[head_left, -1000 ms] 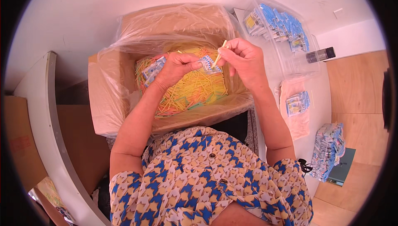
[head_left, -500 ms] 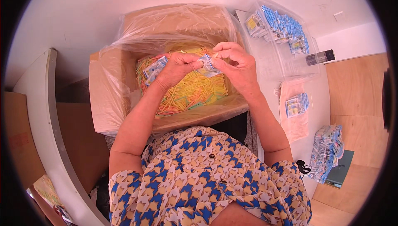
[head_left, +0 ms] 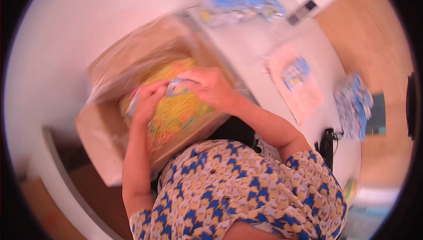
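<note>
Pinched between left hand (head_left: pixel 147 101) and right hand (head_left: pixel 211 88), the blue-edged plastic packet (head_left: pixel 176 88) sits above yellow sticks (head_left: pixel 172 111) in the lined cardboard box (head_left: pixel 99 132); the separate stick no longer shows, perhaps inside, though blur hides it.

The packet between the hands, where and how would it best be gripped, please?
Probably pinch the packet by its lower edge, from the near side: the left hand and right hand cover its sides, leaving that edge exposed.
</note>
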Motion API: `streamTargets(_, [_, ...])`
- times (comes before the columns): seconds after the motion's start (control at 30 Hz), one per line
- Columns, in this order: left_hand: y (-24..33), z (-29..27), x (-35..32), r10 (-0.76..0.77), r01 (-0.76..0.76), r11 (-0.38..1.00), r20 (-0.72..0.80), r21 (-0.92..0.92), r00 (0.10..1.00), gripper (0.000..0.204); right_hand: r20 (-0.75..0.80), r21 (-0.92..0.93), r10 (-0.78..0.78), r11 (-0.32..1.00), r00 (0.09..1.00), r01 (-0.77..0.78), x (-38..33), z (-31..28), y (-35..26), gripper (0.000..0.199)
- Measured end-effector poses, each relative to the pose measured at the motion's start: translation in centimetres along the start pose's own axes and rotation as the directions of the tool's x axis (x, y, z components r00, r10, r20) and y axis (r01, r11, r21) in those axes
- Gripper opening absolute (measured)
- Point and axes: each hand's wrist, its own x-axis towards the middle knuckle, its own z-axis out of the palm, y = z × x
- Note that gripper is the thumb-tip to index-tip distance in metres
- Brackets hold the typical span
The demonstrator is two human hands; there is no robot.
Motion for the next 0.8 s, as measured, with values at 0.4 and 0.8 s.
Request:
streamTargets(0.4, [-5.7, -5.6, -0.3, -0.074, 0.130, 0.577, -0.107, 0.807, 0.992, 0.055, -0.335, 0.070, 0.578, 0.803, 0.744, -0.592, -11.5, -24.8, 6.7, 0.016])
streamTargets(0.8, [-4.9, -6.5, -0.8, -0.380, 0.400, -0.028, -0.380, 0.916, 0.843, 0.029, -0.580, -0.619, -0.318, 0.770, 0.750, -0.152, -7.2, -16.4, 1.9, 0.014])
